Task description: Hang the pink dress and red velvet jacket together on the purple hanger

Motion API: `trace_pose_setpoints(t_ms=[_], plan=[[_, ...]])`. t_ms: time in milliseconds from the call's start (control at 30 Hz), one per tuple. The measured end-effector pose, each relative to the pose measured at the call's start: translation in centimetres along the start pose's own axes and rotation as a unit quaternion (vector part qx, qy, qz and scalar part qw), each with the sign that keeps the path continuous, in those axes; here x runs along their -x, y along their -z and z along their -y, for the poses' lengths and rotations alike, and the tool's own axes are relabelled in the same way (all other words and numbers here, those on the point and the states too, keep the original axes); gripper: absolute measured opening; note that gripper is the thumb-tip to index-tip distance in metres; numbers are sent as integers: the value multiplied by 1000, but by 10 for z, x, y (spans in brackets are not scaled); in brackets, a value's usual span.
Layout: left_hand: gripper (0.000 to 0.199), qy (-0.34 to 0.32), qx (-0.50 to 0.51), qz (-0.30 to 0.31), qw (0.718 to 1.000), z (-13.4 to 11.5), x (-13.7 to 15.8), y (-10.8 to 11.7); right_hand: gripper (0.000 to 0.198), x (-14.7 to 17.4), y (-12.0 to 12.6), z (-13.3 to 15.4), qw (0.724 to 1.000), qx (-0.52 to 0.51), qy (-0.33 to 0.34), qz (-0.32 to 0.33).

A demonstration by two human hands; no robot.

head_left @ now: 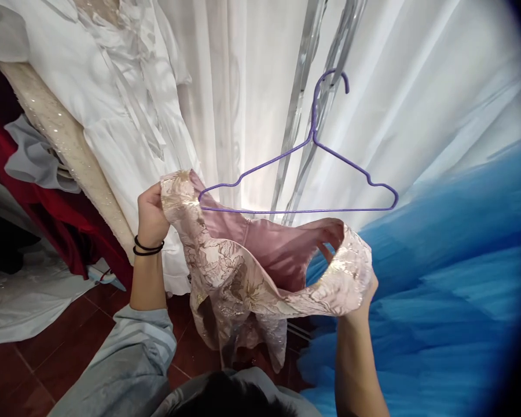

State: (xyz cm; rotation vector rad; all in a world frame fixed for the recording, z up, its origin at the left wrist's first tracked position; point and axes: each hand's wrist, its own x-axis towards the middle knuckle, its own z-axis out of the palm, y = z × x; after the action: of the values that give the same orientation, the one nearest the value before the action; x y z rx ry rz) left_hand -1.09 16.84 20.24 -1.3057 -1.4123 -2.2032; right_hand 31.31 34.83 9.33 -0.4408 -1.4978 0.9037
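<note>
A pink and gold brocade dress (243, 284) with a plain pink lining hangs stretched between my hands. My left hand (151, 214) is closed on one shoulder of it, and black bands circle that wrist. My right hand (369, 292) grips the other shoulder from behind, its fingers mostly covered by the cloth. A purple hanger (282, 155) stands above the neckline. Its left end is at the inside of the left shoulder, while its right end lies outside the dress, above the right shoulder.
White dresses (125, 133) hang at the left, next to a beaded cream garment (65, 139) and dark red cloth (69, 226). Blue tulle (451, 266) fills the right side. White curtains (256, 87) hang behind, above a red tiled floor (69, 341).
</note>
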Motion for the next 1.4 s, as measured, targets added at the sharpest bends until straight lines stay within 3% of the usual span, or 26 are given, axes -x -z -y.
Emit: trace_pose_setpoints(t_ms=[67,167,233,400,500,600,700,833,933,1033,1133,1200,1267,1333,1400], plan=[[50,22,-19,56,998,-6,1,-20,42,1,3,3,998,12,29,-59],[40,72,-19,100,992,-3,6,-44,43,-4,8,8,997,20,42,-64],[29,76,-23,71,994,3,7,-52,41,-8,16,7,997,21,21,-77],[10,9,-79,-74,994,12,-7,-56,30,-24,51,-21,974,4,-29,-225],[11,-26,-122,-123,985,8,-13,-61,37,-42,64,-42,966,-66,-70,-240],[10,-28,-136,-122,983,9,-13,-66,40,-74,65,-53,965,-112,-92,-219],[10,-17,-119,-104,987,16,-15,-68,38,-115,62,-51,974,-92,-77,-194],[9,-26,-127,-93,987,24,-20,-65,41,-160,61,-29,981,-106,-13,-160],[8,-29,-124,-87,988,24,-22,-63,39,-178,65,-6,995,-20,31,-93],[15,-8,-127,-39,991,28,-21,-60,30,-187,70,18,983,163,48,68],[28,45,-107,83,990,38,-19,-53,23,-193,78,39,930,316,44,184],[37,85,-42,164,982,47,-18,-46,18,-193,83,52,910,359,42,203],[45,132,51,212,967,54,-18,-40,18,-187,87,66,909,354,40,217],[50,147,90,209,963,58,-21,-40,27,-174,87,79,915,328,47,232],[50,108,49,170,978,60,-28,-46,33,-158,82,91,922,306,69,225]])
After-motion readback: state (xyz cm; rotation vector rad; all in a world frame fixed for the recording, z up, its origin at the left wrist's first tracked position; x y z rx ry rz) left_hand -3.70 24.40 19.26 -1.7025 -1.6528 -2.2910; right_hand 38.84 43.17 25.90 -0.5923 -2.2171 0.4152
